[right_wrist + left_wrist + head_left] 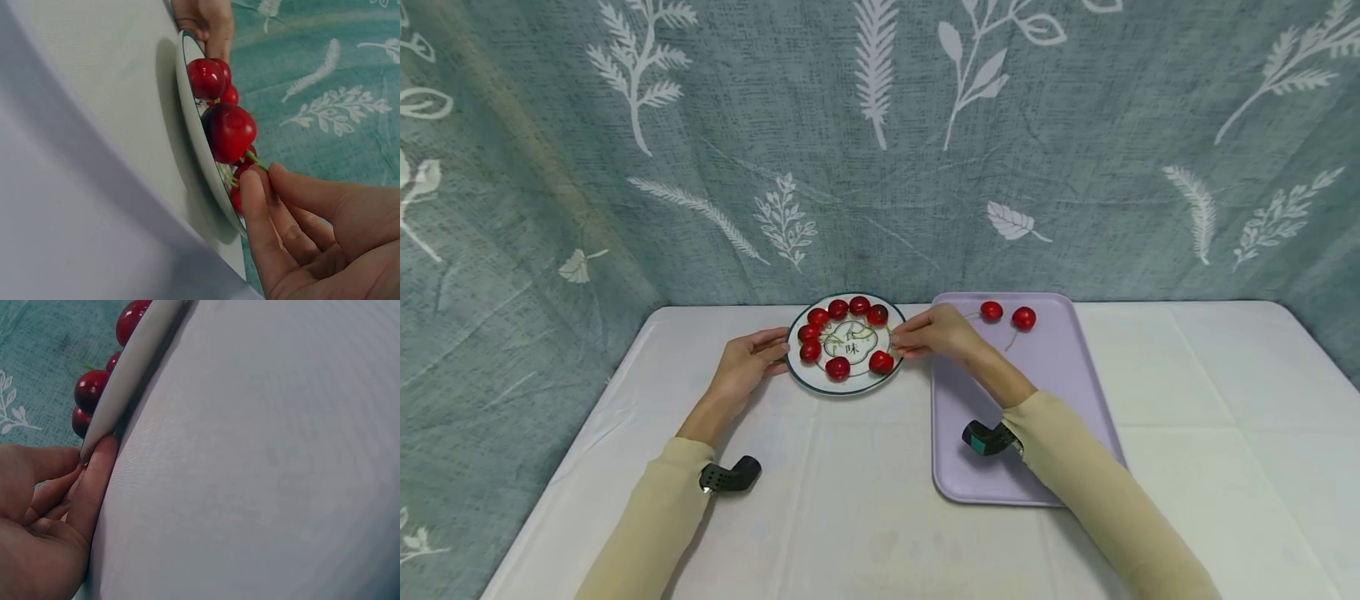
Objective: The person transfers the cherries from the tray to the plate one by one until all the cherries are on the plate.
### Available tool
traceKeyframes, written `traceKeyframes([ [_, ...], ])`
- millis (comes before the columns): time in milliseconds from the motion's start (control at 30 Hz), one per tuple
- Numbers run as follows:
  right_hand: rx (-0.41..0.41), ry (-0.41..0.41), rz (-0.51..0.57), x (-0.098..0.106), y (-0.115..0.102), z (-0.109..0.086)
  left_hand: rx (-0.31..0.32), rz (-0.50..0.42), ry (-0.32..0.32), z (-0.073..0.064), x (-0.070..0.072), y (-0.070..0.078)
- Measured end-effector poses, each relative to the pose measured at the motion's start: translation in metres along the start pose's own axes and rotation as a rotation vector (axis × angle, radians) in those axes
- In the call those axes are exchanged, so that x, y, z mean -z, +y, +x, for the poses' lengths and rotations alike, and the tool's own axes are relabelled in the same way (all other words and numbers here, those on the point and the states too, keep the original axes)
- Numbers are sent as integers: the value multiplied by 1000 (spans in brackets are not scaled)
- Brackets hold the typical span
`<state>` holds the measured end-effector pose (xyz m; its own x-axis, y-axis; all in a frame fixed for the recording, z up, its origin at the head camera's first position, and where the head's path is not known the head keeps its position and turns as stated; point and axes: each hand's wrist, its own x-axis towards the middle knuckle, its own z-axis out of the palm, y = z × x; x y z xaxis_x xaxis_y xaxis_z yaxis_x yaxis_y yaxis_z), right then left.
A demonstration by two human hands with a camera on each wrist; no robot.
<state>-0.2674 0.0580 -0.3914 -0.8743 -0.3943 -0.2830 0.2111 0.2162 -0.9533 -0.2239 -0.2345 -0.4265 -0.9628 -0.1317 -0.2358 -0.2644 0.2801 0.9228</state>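
A round white plate (pixel 861 383) with a dark rim line bears several red cherries, set mostly in a ring around printed characters. At the plate's left edge, my left hand (pixel 740 367) grips the rim, with fingers above and below it in the left wrist view. My right hand (pixel 942 332) is at the right edge. Its thumb and fingertips pinch the green stem (pixel 258 162) of a cherry (pixel 231 132), which sits over the plate's front right part. In the head view this cherry is close beside the right fingertips.
A lilac tray (pixel 1060 358) lies right of the plate, under my right forearm. Near its far edge are two stemmed cherries, one (pixel 991 311) left of the other (pixel 1023 318). A white cloth (pixel 820 508) covers the table. Behind hangs a green leaf-patterned curtain (pixel 820 125).
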Motion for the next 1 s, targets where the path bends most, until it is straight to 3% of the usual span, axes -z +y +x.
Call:
traceKeyframes([
  [300, 35, -22, -47, -14, 2, 4, -8, 0, -6, -2, 2, -2],
  [533, 36, 22, -12, -28, 0, 3, -15, -11, -8, -1, 1, -1],
  [800, -24, 57, 31, -41, -4, 9, -6, -7, -8, -1, 1, 0],
  [1000, -57, 89, -38, -50, -4, 14, -7, -13, -9, 0, 1, 0],
])
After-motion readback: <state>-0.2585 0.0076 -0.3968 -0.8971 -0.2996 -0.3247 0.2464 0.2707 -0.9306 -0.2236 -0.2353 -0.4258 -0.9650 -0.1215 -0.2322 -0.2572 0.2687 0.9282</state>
